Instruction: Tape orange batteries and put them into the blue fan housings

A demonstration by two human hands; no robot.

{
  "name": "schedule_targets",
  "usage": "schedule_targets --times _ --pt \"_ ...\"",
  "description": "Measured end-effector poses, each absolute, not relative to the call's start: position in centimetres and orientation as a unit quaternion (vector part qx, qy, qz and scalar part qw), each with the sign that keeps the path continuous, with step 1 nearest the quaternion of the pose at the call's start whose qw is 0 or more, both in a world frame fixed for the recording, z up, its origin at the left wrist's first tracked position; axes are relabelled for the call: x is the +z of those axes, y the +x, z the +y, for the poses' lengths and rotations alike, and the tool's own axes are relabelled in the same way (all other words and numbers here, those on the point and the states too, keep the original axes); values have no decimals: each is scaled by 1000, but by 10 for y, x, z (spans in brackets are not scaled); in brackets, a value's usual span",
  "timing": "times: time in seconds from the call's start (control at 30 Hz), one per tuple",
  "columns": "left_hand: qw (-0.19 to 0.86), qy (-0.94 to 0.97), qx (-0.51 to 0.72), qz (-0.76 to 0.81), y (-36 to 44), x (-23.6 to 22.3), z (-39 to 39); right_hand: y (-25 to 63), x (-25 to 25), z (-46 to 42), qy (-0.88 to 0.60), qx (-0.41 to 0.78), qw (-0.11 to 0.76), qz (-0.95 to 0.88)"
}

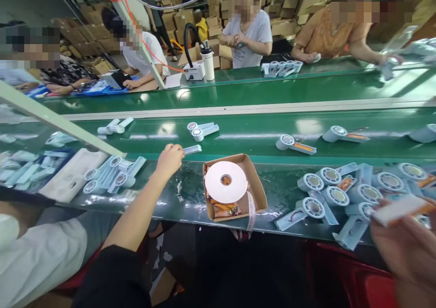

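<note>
Wht glare on grn belt [245, 145]

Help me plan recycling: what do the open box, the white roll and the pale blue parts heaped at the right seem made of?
Open box: probably cardboard, matte; brown, thin straight walls.
White roll: paper or plastic film, hard to tell; smooth, matte-looking, with a thin strip beside it.
Pale blue parts: likely hard plastic, slightly glossy; even colour and thin-walled, moulded-looking shapes.
</note>
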State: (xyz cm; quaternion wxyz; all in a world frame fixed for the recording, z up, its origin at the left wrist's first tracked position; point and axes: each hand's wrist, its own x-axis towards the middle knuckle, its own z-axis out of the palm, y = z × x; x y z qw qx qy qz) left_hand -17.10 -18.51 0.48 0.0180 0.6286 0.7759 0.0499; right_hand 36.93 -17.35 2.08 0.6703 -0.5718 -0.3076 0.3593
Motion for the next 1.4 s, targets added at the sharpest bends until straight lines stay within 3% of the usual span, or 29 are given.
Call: schedule_targets --times 0.13,0.27,0.33,0.4,0.53,0.8,1.17,1.4 --pt "84 762 58 639 -96 -5 -67 318 33 -116 -451 472 633 -416" --pt "173 819 5 548 -45 -9 16 251 28 -52 -341 549 530 -549" --pt "209 827 -23 522 -37 -8 34 222 18 -27 -343 532 468 -617" --pt "230 825 -34 515 -38 -8 40 199 7 -9 -398 439 364 -718" --pt "228 803 -15 551 -41 -12 34 177 -4 6 -455 235 156 -845" --pt "226 755 23 615 -22 -19 32 175 -4 10 -431 138 -8 -892" --pt "210 722 98 652 4 1 9 144 10 15 -432 107 -132 -886" --pt "175 749 140 624 -25 27 -159 152 16 22 -406 125 -130 -896"
